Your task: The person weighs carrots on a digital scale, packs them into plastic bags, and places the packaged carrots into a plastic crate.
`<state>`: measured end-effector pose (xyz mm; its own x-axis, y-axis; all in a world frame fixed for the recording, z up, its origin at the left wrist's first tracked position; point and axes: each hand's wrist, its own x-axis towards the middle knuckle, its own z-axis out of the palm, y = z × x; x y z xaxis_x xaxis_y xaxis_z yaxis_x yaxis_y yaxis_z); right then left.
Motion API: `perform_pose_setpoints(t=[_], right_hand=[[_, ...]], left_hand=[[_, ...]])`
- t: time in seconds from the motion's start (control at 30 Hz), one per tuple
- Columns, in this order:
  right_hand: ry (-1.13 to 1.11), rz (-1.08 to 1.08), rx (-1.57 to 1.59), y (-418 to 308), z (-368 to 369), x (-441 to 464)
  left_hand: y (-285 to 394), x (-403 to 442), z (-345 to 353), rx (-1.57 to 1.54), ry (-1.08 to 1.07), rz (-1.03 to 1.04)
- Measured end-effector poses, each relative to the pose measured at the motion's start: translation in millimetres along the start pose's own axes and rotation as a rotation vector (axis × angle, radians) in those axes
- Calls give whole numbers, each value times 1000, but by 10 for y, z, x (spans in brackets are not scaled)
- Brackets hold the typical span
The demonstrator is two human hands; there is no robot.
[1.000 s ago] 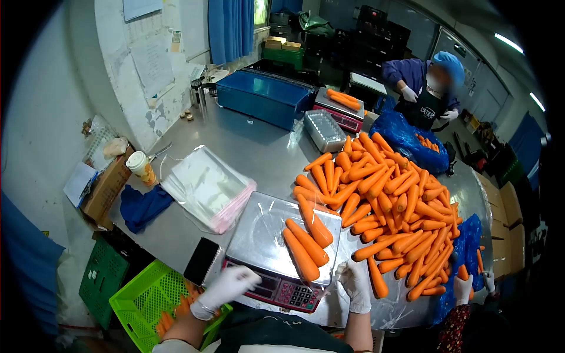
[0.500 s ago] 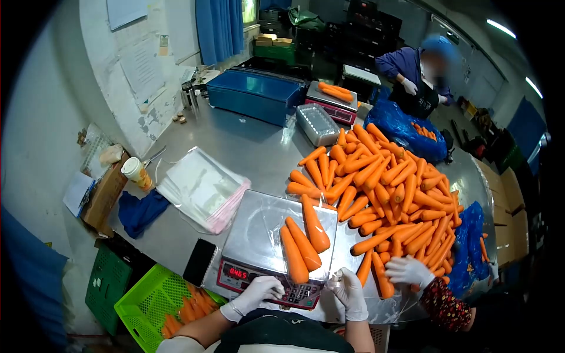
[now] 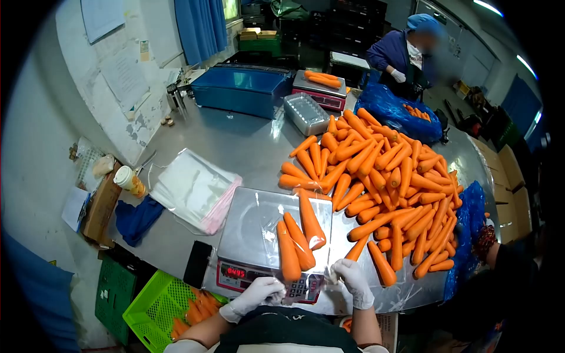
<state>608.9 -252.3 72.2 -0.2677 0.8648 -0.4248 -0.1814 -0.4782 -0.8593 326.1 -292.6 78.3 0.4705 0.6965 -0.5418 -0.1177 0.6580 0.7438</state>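
Observation:
Three carrots [image 3: 299,240] lie in a clear bag on the steel plate of the near scale [image 3: 244,226], whose red display is lit. My left hand [image 3: 259,296], in a white glove, is closed at the scale's front edge, over part of the keypad; what its fingers pinch is too small to make out. At the scale's right front corner my right hand [image 3: 353,282], also gloved, has its fingers pressed together near the bag's open end; its exact hold is unclear. A large heap of carrots [image 3: 388,182] covers the table to the right.
Clear bags [image 3: 194,191], a phone [image 3: 198,263], a blue cloth [image 3: 138,219] and a cup [image 3: 129,180] are left. Behind are a blue box [image 3: 238,91], plastic trays [image 3: 306,114] and another scale [image 3: 319,91]. A green crate [image 3: 156,303] stands below; co-workers are right and behind.
My left hand has moved right along the scale's front, and my right hand has stayed near its corner. A co-worker's gloved hand reached toward the heap, then withdrew. The view has shifted.

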Motion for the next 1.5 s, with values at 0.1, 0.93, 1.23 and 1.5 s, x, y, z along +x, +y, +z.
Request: perform_pose_setpoints(t=[0.1,0.93,1.23,1.5], right_hand=[[-190,96,-12,-65,31,-134],[149,-122,87,-349,243,129],[687,-353,-419,-127,218,-608],[-86,-928,-1123,-215,1060,-564]], left_hand=[[101,-231,-202,183,-145,69],[621,15,-256,-25,132,226],[120,-362,23,185,86,7],[155,-437,119,147,139,81]])
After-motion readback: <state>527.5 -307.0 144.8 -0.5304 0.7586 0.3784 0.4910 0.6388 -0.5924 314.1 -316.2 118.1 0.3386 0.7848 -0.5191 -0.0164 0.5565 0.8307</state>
